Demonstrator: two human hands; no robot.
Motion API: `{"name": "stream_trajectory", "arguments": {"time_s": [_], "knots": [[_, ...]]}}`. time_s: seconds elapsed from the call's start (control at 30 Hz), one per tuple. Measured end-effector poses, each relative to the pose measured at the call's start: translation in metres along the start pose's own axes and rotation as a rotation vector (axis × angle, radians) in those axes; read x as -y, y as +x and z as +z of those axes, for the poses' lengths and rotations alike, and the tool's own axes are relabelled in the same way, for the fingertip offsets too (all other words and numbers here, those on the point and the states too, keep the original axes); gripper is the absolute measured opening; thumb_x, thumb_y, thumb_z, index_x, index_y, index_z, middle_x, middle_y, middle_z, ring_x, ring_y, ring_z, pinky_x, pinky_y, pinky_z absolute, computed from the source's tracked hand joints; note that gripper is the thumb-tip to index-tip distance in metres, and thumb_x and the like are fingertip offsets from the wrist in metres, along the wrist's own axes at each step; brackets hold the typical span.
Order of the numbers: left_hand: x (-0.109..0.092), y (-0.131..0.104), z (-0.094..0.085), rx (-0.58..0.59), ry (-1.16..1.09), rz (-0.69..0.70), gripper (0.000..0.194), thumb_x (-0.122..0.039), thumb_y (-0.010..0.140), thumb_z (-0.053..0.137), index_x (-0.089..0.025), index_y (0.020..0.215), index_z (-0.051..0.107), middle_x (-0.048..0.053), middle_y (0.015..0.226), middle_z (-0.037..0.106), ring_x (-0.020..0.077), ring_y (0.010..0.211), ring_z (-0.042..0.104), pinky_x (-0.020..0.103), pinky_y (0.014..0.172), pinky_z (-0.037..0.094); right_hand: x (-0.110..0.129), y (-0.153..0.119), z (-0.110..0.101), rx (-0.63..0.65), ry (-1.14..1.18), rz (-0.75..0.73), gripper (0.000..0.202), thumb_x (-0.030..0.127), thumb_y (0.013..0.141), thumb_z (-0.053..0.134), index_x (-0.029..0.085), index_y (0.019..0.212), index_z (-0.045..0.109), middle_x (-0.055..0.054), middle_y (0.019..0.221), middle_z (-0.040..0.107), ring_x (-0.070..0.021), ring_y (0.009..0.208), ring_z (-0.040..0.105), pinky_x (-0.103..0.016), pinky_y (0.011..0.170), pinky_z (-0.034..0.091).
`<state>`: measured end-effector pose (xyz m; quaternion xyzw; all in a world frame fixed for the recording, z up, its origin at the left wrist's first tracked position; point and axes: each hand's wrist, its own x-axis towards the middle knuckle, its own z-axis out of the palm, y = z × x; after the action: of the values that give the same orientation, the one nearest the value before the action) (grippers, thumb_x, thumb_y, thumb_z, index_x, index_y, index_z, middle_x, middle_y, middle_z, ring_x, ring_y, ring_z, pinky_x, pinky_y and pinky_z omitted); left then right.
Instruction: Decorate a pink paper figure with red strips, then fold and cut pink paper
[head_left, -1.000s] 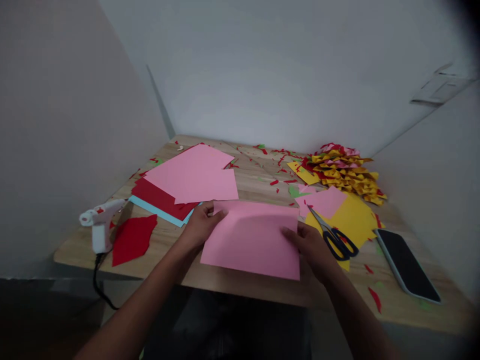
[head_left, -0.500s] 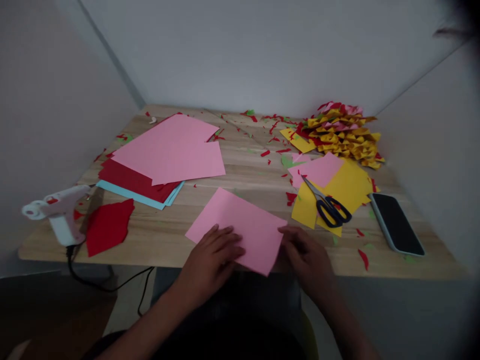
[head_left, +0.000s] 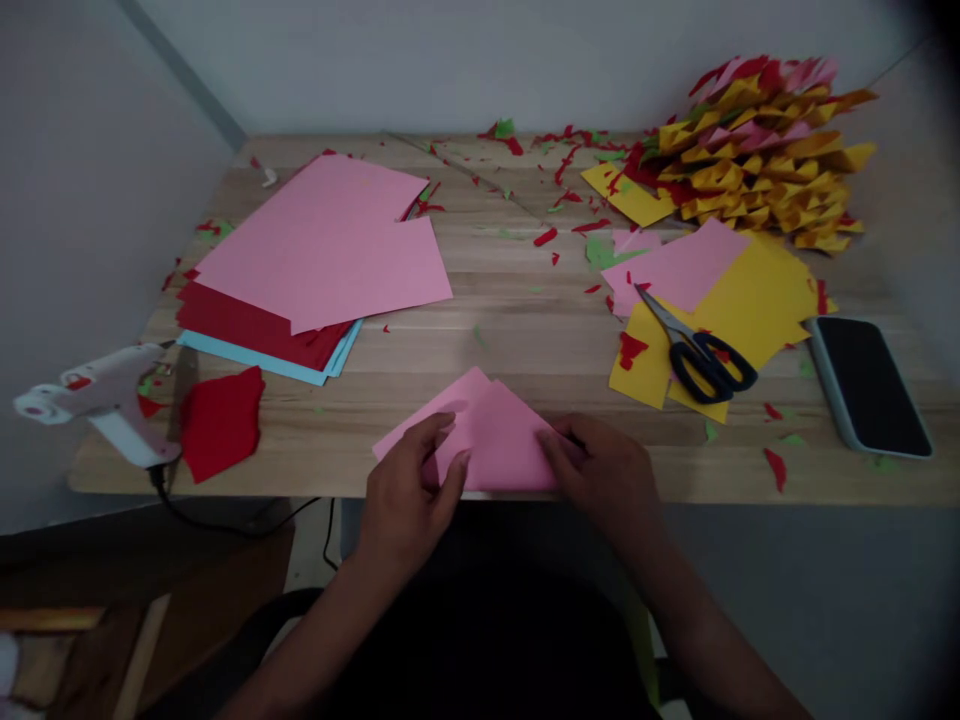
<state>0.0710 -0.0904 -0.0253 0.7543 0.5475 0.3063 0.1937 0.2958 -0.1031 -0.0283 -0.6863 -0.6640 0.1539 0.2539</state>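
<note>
A sheet of pink paper (head_left: 499,425) lies at the table's front edge, folded over so that two corners peak side by side at the back. My right hand (head_left: 604,468) pinches its right end, thumb on top and fingers behind. Over the left part of the sheet is my left hand (head_left: 409,490), thumb and fingers apart and curved; whether the fingertips press on the paper I cannot tell. Dark-handled scissors (head_left: 701,355) rest on yellow paper (head_left: 750,290) to the right, beyond my right hand.
Back left lies a stack of pink (head_left: 337,250), red and light blue sheets. A corded glue gun (head_left: 112,405) stands beside a red paper piece (head_left: 223,422). A phone (head_left: 874,385) lies at right. Behind it sits a folded-paper construction (head_left: 765,160). Red and green scraps litter the table.
The pink sheet, flat before, is now folded over toward the back. My right hand has taken hold of its right end, and my left hand's fingers have spread. The view has shifted.
</note>
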Motion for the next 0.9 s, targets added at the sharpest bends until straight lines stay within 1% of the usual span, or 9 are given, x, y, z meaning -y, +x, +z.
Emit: {"name": "stream_trajectory", "arguments": {"time_s": [0.1, 0.23, 0.33, 0.47, 0.53, 0.6, 0.73, 0.83, 0.9], "knots": [[0.006, 0.003, -0.006, 0.064, 0.054, 0.062, 0.042, -0.034, 0.094, 0.063, -0.025, 0.133, 0.05, 0.008, 0.119, 0.069, 0.023, 0.102, 0.068, 0.04, 0.093, 0.055, 0.005, -0.002, -0.004, -0.063, 0.034, -0.075, 0.02, 0.032, 0.096, 0.061, 0.021, 0.079, 0.064, -0.002, 0.07, 0.068, -0.0196, 0.064, 0.065, -0.032, 0.06, 0.044], [0.017, 0.005, -0.017, 0.178, 0.063, 0.236, 0.059, -0.025, 0.091, 0.062, -0.025, 0.145, 0.04, 0.013, 0.137, 0.06, 0.0287, 0.124, 0.058, 0.048, 0.104, 0.049, -0.008, -0.005, -0.021, -0.185, 0.138, -0.373, 0.011, 0.014, 0.095, 0.061, 0.023, 0.098, 0.065, -0.004, 0.093, 0.073, -0.0192, 0.088, 0.067, -0.033, 0.08, 0.052], [0.026, 0.008, -0.024, 0.204, 0.12, 0.305, 0.048, -0.009, 0.087, 0.055, -0.027, 0.132, 0.053, 0.01, 0.137, 0.06, 0.0282, 0.128, 0.056, 0.05, 0.105, 0.047, -0.026, -0.007, -0.031, -0.073, 0.079, -0.518, 0.017, 0.009, 0.094, 0.062, 0.024, 0.102, 0.064, -0.005, 0.105, 0.074, -0.0218, 0.101, 0.065, -0.039, 0.091, 0.053], [0.025, 0.013, -0.028, 0.186, 0.253, 0.342, 0.03, -0.009, 0.091, 0.056, -0.025, 0.115, 0.065, 0.005, 0.11, 0.07, 0.0233, 0.099, 0.065, 0.042, 0.089, 0.053, -0.019, -0.016, -0.039, -0.064, -0.086, -0.389, 0.023, 0.014, 0.094, 0.06, 0.018, 0.117, 0.062, -0.015, 0.121, 0.067, -0.0308, 0.117, 0.06, -0.051, 0.1, 0.05], [0.011, 0.014, -0.027, 0.225, 0.337, 0.341, 0.023, -0.014, 0.094, 0.055, -0.024, 0.11, 0.068, 0.004, 0.096, 0.071, 0.0214, 0.085, 0.064, 0.038, 0.079, 0.054, 0.0, -0.023, -0.038, -0.082, -0.158, -0.351, 0.044, 0.017, 0.092, 0.061, 0.014, 0.136, 0.056, -0.021, 0.141, 0.056, -0.0373, 0.134, 0.048, -0.058, 0.109, 0.042], [-0.008, 0.014, -0.025, 0.287, 0.382, 0.361, 0.019, -0.017, 0.095, 0.055, -0.023, 0.104, 0.07, 0.004, 0.094, 0.071, 0.0224, 0.083, 0.065, 0.039, 0.076, 0.055, 0.018, -0.028, -0.032, -0.029, -0.183, -0.444, 0.053, 0.016, 0.092, 0.061, 0.017, 0.144, 0.051, -0.017, 0.15, 0.053, -0.0378, 0.141, 0.042, -0.06, 0.116, 0.035], [-0.026, 0.015, -0.024, 0.42, 0.31, 0.377, 0.019, -0.019, 0.093, 0.056, -0.023, 0.105, 0.071, 0.005, 0.096, 0.071, 0.0235, 0.091, 0.066, 0.042, 0.084, 0.056, 0.012, -0.028, -0.016, 0.071, -0.017, -0.561, 0.031, 0.009, 0.096, 0.052, 0.016, 0.123, 0.066, -0.011, 0.123, 0.073, -0.0273, 0.119, 0.063, -0.047, 0.105, 0.05], [-0.006, 0.018, -0.031, 0.494, 0.189, 0.431, 0.034, -0.016, 0.093, 0.059, -0.025, 0.124, 0.065, 0.007, 0.128, 0.066, 0.0252, 0.12, 0.06, 0.044, 0.101, 0.051, -0.022, -0.025, -0.015, 0.067, 0.096, -0.556, 0.033, 0.008, 0.097, 0.05, 0.019, 0.124, 0.066, -0.009, 0.121, 0.075, -0.0243, 0.12, 0.064, -0.045, 0.101, 0.054], [0.011, 0.02, -0.035, 0.441, 0.153, 0.452, 0.029, -0.015, 0.095, 0.059, -0.024, 0.121, 0.066, 0.008, 0.134, 0.064, 0.0242, 0.125, 0.058, 0.043, 0.103, 0.049, -0.039, -0.025, -0.018, 0.052, 0.091, -0.575, 0.035, 0.008, 0.097, 0.052, 0.023, 0.126, 0.066, -0.008, 0.122, 0.075, -0.0238, 0.121, 0.064, -0.045, 0.099, 0.055]]}}
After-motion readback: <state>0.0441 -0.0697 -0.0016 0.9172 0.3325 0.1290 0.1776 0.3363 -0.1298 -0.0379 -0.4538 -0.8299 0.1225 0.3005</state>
